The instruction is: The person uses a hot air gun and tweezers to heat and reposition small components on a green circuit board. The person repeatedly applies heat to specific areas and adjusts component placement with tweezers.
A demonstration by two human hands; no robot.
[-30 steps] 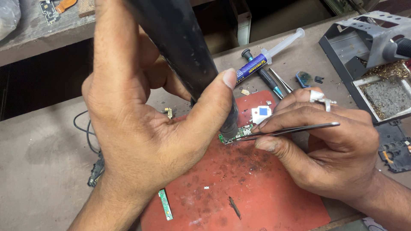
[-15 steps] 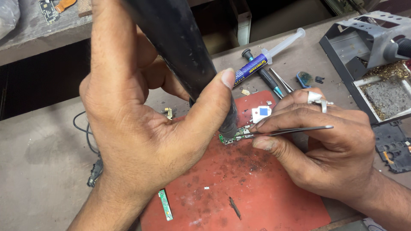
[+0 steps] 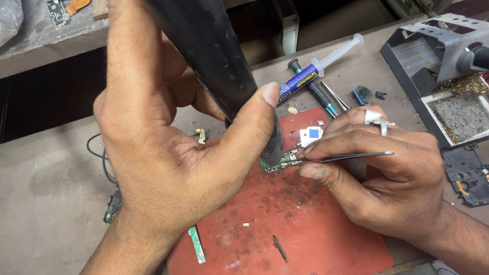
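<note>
Change: almost nothing has shifted since the earlier frames; both hands hold their spots and the tweezer tips stay on the board.
Circuit board: small green circuit board (image 3: 279, 162) lies near the upper middle of the red mat (image 3: 305, 224), right under the tool's nozzle.
Left hand: left hand (image 3: 168, 153) is wrapped tight round the thick black tool (image 3: 214, 61), thumb pressed along its barrel, tip pointing down at the board.
Right hand: right hand (image 3: 377, 188) pinches thin metal tweezers (image 3: 346, 157), tips touching the board's right edge; a ring shows on one finger.
Mat extras: white and blue chip (image 3: 310, 135) just above the board; narrow green strip (image 3: 196, 244) at the mat's lower left edge.
Counter: syringe (image 3: 318, 66) lies behind the mat on the grey counter (image 3: 51, 203); grey metal stand (image 3: 433, 56) at the far right.
</note>
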